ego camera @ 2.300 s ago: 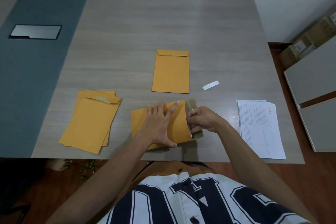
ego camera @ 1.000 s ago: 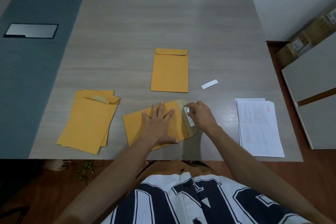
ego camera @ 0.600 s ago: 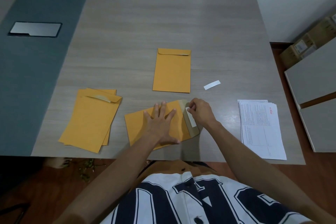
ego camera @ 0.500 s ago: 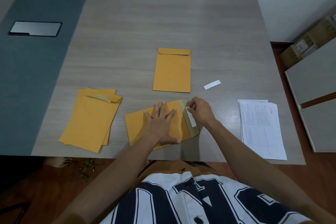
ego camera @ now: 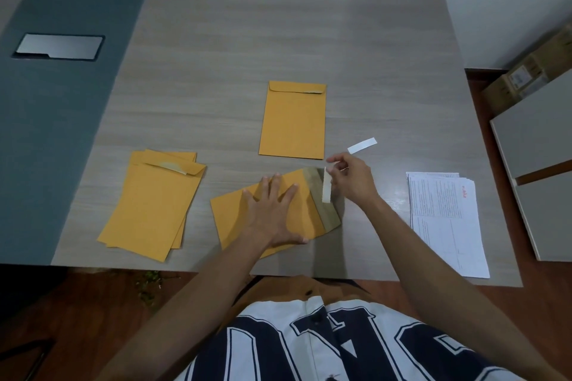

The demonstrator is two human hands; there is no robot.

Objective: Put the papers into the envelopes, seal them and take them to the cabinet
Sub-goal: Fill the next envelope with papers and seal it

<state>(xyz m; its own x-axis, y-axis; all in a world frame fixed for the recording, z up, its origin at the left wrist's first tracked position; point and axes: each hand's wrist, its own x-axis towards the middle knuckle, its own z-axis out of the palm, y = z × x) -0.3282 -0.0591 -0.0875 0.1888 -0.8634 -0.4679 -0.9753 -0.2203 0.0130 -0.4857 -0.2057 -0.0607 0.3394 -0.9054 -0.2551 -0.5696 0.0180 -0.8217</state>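
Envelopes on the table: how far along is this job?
Done: one envelope lies flap-closed, a peeled strip beside it. In hand: left hand presses the open envelope; right hand peels its liner strip. Left: empty envelopes, papers, cabinet trip.

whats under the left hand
The left hand lies flat on a yellow envelope on the table, its flap open. The right hand pinches a white strip over the flap. What the envelope holds is hidden.
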